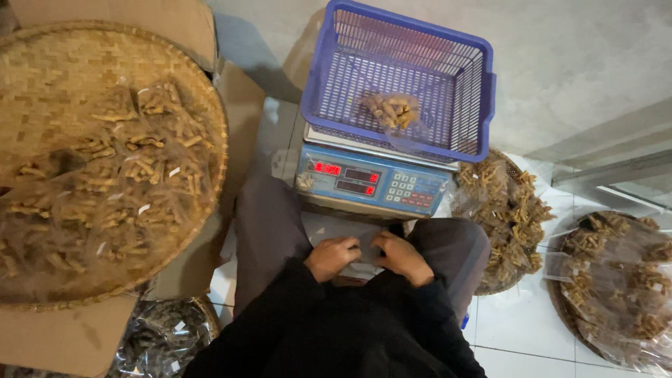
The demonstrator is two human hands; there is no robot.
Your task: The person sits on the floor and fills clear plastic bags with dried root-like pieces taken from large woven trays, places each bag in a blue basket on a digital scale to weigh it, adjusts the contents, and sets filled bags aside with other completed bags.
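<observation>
My left hand point(332, 257) and my right hand point(400, 257) are close together in my lap, between my grey-trousered knees, fingers curled on a thin clear plastic bag point(367, 250) that is mostly hidden by the hands. Just beyond them a blue digital scale point(371, 180) with red lit displays stands on the floor. A blue plastic mesh basket point(462, 77) rests on the scale. Inside the basket lies a clear bag of tan stick-shaped snacks point(392, 110).
A large round woven bamboo tray point(63, 77) on cardboard at my left holds many small bags of the same snacks. More bagged snacks lie in trays at the right point(511, 210), far right point(623, 280) and lower left point(161, 336). White floor tiles show at lower right.
</observation>
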